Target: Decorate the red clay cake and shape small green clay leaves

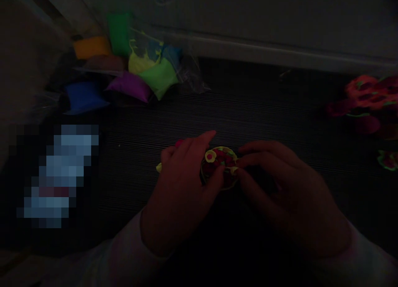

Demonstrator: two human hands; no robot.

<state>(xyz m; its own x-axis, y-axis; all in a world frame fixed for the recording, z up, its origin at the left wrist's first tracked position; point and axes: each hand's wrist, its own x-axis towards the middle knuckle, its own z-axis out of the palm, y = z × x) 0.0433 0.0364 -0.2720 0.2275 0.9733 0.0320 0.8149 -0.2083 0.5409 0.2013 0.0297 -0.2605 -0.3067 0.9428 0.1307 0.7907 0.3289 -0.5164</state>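
In dim light, a small round clay piece [221,158] lies on the dark ridged surface, with a yellow rim, dark red filling and green bits. A yellow clay flower [210,156] with a red centre sits on its left part. My left hand [180,187] grips the round piece from the left, thumb on its front and index finger stretched past its far side. Yellow clay [158,167] and pink clay [179,143] peek out beside its fingers. My right hand [289,191] pinches a small yellow clay bit [234,170] at the piece's right edge.
Several clay packets lie at the back left, among them a green packet [120,32], a purple packet [132,86] and a blue packet [85,96]. A blurred-out lit screen [60,175] is at left. Red clay shapes [363,92] lie at right. A pale wall [280,26] bounds the back.
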